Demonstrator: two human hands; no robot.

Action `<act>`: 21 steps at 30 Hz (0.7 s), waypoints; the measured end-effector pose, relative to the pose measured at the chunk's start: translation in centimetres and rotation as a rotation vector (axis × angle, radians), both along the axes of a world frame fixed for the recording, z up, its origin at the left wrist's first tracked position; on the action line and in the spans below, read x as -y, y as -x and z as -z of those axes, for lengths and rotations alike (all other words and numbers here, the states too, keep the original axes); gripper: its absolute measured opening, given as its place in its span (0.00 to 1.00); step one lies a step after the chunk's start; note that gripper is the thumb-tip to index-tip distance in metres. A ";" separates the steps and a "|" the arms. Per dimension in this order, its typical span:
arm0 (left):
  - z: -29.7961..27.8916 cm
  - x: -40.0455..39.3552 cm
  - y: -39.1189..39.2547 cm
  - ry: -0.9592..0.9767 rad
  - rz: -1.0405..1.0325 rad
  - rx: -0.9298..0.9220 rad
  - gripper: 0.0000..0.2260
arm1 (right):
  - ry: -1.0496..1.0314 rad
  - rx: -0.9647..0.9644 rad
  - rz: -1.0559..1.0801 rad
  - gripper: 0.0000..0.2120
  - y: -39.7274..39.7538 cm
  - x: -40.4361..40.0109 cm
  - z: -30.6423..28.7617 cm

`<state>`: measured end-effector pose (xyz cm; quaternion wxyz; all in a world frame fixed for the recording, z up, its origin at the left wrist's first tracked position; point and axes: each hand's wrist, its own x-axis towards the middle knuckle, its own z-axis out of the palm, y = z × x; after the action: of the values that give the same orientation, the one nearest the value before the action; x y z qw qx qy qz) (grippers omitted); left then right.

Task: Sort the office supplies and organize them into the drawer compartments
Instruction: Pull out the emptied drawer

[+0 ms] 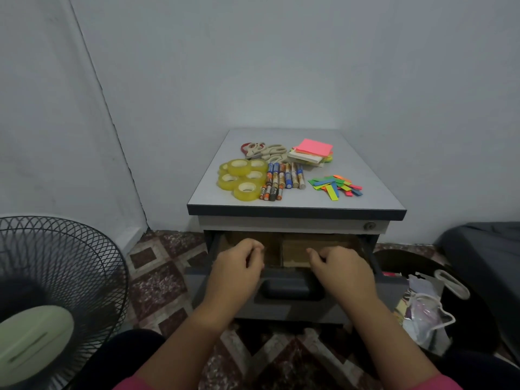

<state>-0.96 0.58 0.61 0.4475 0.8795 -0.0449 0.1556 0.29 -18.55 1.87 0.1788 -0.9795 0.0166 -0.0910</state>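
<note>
Fingers of both hands curl over the front edge of the drawer (289, 288), the left hand (239, 266) and right hand (342, 270) gripping it; it looks partly open, brown compartments showing. Tape rolls (243, 177), batteries (282, 178), scissors (266, 150), sticky notes (311, 153) and colored tabs (334, 185) wait unsorted on the cabinet top (374, 198). Judging by this, opening is underway; next comes pulling it fully out.
</note>
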 end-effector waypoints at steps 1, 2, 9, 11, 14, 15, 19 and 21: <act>0.1 -0.3 -0.1 -0.083 -0.008 0.034 0.07 | -0.013 0.000 0.016 0.21 0.3 0.0 -0.1; 0.2 -0.5 -0.2 -0.135 -0.019 0.050 0.08 | -0.024 0.017 0.015 0.20 0.4 0.0 -0.1; 0.4 -1.1 -1.7 -0.333 0.041 0.041 0.09 | 0.029 -0.029 -0.103 0.13 0.0 0.9 1.2; 0.7 -1.2 -2.6 -0.386 0.092 0.008 0.12 | 0.007 -0.027 -0.147 0.25 -0.5 1.1 1.6; 1.0 -1.3 -4.0 -0.481 0.173 -0.063 0.20 | 0.006 -0.164 -0.210 0.36 -1.5 1.2 1.2; 1.0 -1.3 -4.4 -0.527 0.189 -0.079 0.22 | 0.006 -0.215 -0.214 0.37 -1.8 1.3 1.1; 1.2 -0.9 -5.1 -0.671 0.226 -0.256 0.31 | 0.040 -0.266 -0.201 0.36 -2.0 1.6 1.3; 1.4 -0.8 -5.2 -0.717 0.217 -0.310 0.33 | 0.071 -0.247 -0.199 0.36 -2.0 1.6 1.3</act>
<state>4.27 1.41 -0.79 0.1275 0.9830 -0.1210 -0.0523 2.33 -20.15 0.57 0.1491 -0.9857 -0.0620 0.0479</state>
